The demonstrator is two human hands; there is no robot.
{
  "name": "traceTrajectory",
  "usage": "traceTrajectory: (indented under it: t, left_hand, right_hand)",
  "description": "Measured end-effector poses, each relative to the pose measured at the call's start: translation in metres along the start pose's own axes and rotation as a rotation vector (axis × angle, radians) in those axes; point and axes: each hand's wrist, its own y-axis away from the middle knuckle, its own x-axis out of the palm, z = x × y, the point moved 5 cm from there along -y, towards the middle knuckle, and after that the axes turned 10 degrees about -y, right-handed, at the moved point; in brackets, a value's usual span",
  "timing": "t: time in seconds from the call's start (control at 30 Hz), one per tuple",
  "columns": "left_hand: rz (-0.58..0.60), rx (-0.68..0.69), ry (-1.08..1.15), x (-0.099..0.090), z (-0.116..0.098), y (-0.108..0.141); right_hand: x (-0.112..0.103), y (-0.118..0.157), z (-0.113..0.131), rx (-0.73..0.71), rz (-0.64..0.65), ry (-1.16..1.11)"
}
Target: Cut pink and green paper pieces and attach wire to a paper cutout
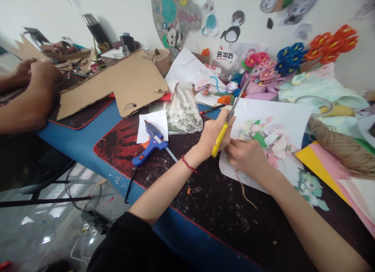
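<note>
Okay, from my end: left hand [209, 135] is curled closed round the scissors [219, 140], yellow handles near the palm, blades pointing up and away. Looks like that angle is to leave the fingers free of the edges. Can't tell if the blades are fully together.

Right hand [249, 156] is just beside it, fingers bent inward, over the near part of a white sheet [293, 112]. Opening and grip are hidden, so can't tell. A loose string [245, 194] trails from under it onto the dark mat [205, 197]; may be pinched there.

Paper scraps [272, 139] are grouped on the sheet, probably to hold small bits in one spot. Glue gun [152, 145] lies left of the scissors, nozzle over a small paper [162, 119], I'd guess to catch drips. Cardboard [125, 78] is beyond, towards a co-worker's hand [43, 72].
</note>
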Motion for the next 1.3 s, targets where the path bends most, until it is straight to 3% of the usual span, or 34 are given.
traceTrajectory:
  t: [0.33,0.6,0.93,1.13,1.3]
  left_hand:
    - [0.004,0.046,-0.049,0.003,-0.001,0.000]
    - [-0.152,-0.194,0.147,-0.012,0.012,-0.001]
    - [-0.097,-0.087,0.120,-0.009,0.004,0.000]
    - [-0.122,-0.129,0.099,-0.014,0.006,-0.002]
    - [-0.160,-0.156,0.098,-0.016,0.007,-0.002]
  right_hand:
    - [0.000,0.000,-0.001,0.002,0.011,-0.006]
    - [0.001,0.004,0.000,0.003,0.026,-0.002]
    - [0.002,0.007,-0.001,0.061,-0.033,-0.021]
    - [0.003,0.007,-0.004,0.124,-0.033,0.002]
    - [-0.002,0.000,0.001,0.054,-0.001,0.092]
